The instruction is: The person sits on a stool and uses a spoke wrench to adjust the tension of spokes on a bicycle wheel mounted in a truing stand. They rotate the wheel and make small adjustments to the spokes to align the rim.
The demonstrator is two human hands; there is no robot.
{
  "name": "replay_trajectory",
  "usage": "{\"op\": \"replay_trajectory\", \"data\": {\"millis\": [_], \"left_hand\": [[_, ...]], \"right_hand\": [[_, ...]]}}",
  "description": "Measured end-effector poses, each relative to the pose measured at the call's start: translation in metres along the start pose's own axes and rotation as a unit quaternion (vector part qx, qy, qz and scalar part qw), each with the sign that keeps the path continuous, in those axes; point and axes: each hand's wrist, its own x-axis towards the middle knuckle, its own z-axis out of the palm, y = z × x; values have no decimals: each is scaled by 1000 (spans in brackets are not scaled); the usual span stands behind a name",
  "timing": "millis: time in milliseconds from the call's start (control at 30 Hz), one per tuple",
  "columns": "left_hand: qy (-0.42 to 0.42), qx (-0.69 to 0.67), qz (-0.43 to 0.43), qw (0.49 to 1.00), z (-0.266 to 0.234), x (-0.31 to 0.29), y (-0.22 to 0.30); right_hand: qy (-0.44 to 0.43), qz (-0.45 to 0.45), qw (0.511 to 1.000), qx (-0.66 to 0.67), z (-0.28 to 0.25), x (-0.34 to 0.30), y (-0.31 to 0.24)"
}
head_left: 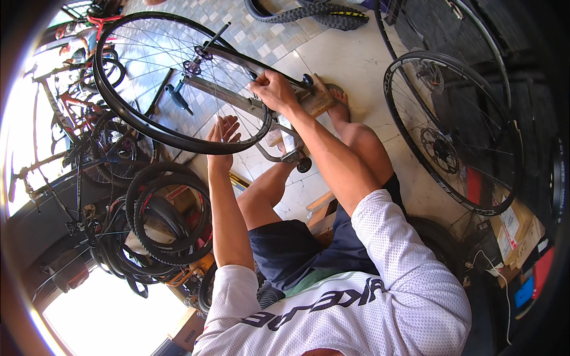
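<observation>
A black bicycle wheel [127, 113] with thin spokes sits in a metal truing stand [237, 101] on the tiled floor. My left hand [222, 137] rests on the near part of the rim, fingers spread against the spokes. At the stand's arm beside the rim, my right hand [272, 90] is closed around a part of the stand; what lies in the fingers is hidden. My bare knees and a foot [339, 101] lie under the stand.
A second spoked wheel with a disc rotor [442, 148] leans at the right. Loose tyres [169, 219] pile up at the left beside parked bicycles [65, 118]. A knobby tyre [314, 15] lies at the top. Cardboard boxes [513, 228] stand at the lower right.
</observation>
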Motion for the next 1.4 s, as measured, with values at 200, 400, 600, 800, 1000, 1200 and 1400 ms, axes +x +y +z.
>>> {"op": "replay_trajectory", "data": {"millis": [200, 400, 600, 800, 1000, 1200, 1400], "left_hand": [[-42, -45, 11, 998, 4, -7, 15], [-38, -71, 54, 995, -13, -15, 50], [-6, -73, 112, 991, -21, -22, 94], [49, -63, 148, 986, -22, -22, 115], [23, -49, 114, 992, -21, -17, 90], [4, -9, 64, 998, -12, -13, 44], [14, 29, 38, 999, 5, 2, 16]], "right_hand": [[-1, -4, 1000, -17, 1, 0, 4], [15, -24, 1000, 3, 5, 0, 6], [12, -18, 1000, -3, 5, 0, 9], [6, -18, 1000, -1, 5, 0, 9], [-54, -22, 997, -44, 3, -4, 9], [-147, -16, 986, -78, 3, -9, 7], [-182, -33, 977, -102, 7, -7, 20]]}}
